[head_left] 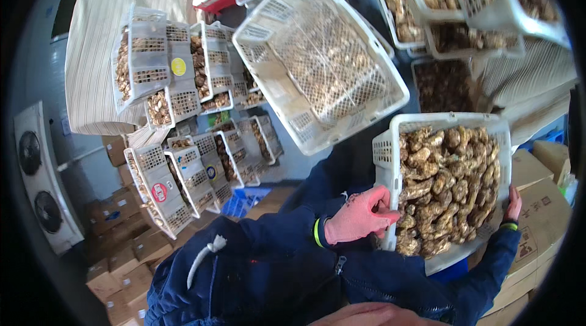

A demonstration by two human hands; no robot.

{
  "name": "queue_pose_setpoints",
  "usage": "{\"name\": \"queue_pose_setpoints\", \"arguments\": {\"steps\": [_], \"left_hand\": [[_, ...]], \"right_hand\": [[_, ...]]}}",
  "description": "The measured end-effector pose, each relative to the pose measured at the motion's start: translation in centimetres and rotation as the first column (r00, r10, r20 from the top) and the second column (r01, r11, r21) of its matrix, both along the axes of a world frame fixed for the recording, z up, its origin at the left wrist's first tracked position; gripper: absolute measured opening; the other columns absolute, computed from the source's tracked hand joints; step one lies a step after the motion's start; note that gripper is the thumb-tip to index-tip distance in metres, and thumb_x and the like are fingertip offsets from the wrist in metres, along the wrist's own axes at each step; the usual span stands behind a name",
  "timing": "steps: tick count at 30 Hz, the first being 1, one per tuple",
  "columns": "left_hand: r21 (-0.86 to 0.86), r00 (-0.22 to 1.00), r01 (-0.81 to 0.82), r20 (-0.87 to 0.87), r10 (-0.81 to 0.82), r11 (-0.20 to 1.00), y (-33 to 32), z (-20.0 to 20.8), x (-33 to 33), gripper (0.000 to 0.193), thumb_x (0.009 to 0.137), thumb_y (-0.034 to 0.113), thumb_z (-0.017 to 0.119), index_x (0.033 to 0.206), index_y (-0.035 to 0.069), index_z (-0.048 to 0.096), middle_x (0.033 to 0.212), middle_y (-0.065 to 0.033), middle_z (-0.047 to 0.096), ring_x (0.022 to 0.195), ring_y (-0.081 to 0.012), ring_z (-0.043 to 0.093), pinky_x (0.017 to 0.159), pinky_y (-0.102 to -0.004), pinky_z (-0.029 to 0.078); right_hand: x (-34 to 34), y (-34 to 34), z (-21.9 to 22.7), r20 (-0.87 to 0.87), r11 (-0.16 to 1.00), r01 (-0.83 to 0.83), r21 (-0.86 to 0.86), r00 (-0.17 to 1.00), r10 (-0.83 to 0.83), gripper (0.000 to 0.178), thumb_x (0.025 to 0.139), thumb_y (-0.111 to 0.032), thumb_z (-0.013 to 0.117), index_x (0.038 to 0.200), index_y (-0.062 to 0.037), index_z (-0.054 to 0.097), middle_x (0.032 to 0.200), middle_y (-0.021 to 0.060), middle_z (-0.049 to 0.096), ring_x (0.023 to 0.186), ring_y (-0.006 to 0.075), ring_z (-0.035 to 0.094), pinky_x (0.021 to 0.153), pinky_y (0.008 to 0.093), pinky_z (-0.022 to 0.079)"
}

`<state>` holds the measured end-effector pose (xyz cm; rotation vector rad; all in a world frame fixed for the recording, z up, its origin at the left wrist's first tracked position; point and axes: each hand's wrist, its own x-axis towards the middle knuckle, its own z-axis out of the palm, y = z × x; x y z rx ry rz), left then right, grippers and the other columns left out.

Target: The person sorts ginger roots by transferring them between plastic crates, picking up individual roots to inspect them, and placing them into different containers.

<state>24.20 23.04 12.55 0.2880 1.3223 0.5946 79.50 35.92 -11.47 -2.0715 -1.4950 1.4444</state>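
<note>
In front of me, to the right, is a white plastic crate [395, 164] heaped with knobbly brown-and-cream pieces [448, 182], like mushrooms or roots; their exact kind I cannot tell. My left hand [360, 215], in a pink glove, has its fingers curled over the crate's left rim. At the opposite side my right hand [513, 205] grips the right edge, its fingers partly hidden. Beyond lies another white crate [268, 91], tilted in view and bare inside, with similar pieces showing through its lattice bottom.
Stacked filled crates [177, 170] stand to the left, and more filled crates [445, 14] at the far right. Cardboard boxes [537, 210] are close by my right arm; others [131, 240] lie at lower left. A fan unit [46, 176] stands at the left wall.
</note>
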Motion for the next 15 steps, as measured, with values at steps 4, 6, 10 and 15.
{"name": "queue_pose_setpoints", "arguments": {"steps": [4, 6, 10, 15], "left_hand": [[0.239, 0.999, 0.032, -0.018, -0.029, 0.97, -1.1, 3.6, -2.4, 0.019, 0.082, 0.011, 0.066, 0.083, 0.003, 0.048, 0.072, -0.0031, 0.057, 0.054, -0.0086, 0.057, 0.044, -0.0217, 0.047], [0.276, 0.995, -0.081, -0.04, 0.095, 0.958, 0.7, 6.4, -6.5, 0.017, 0.082, 0.011, 0.064, 0.089, 0.003, 0.052, 0.072, -0.0041, 0.058, 0.053, -0.0082, 0.056, 0.042, -0.0213, 0.046], [0.416, 0.944, -0.143, -0.216, 0.25, 0.898, 1.2, 14.3, -15.5, 0.012, 0.079, 0.008, 0.064, 0.088, 0.004, 0.057, 0.067, -0.0009, 0.056, 0.05, -0.0075, 0.052, 0.039, -0.0195, 0.04], [0.717, 0.768, -0.25, -0.263, 0.584, 0.651, -4.3, 21.1, -25.9, 0.01, 0.079, 0.01, 0.058, 0.086, 0.003, 0.059, 0.076, -0.0001, 0.056, 0.072, -0.0074, 0.05, 0.065, -0.0217, 0.04]], "right_hand": [[0.6, -4.8, 9.5, -0.228, 0.935, 0.355, 0.017, 0.911, -0.343, 0.041, 0.086, -0.021, 0.058, 0.118, 0.0023, 0.055, 0.112, 0.0067, 0.058, 0.102, 0.0167, 0.052, 0.092, 0.0279, 0.037], [-4.4, -3.1, 14.0, -0.282, 0.942, 0.328, 0.067, 0.912, -0.298, 0.042, 0.086, -0.017, 0.058, 0.122, 0.0027, 0.051, 0.112, 0.0069, 0.058, 0.102, 0.0157, 0.053, 0.092, 0.0275, 0.038], [-18.9, -4.4, 27.5, -0.399, 0.96, 0.274, 0.058, 0.888, -0.23, 0.038, 0.087, -0.011, 0.053, 0.123, 0.0021, 0.05, 0.108, 0.0076, 0.059, 0.095, 0.0131, 0.055, 0.085, 0.0255, 0.043], [-35.1, -5.0, 30.4, -0.462, 0.989, 0.021, 0.149, 0.885, 0.051, 0.037, 0.087, -0.012, 0.052, 0.122, 0.0028, 0.05, 0.103, 0.0081, 0.062, 0.089, 0.0107, 0.055, 0.08, 0.0233, 0.044]]}}
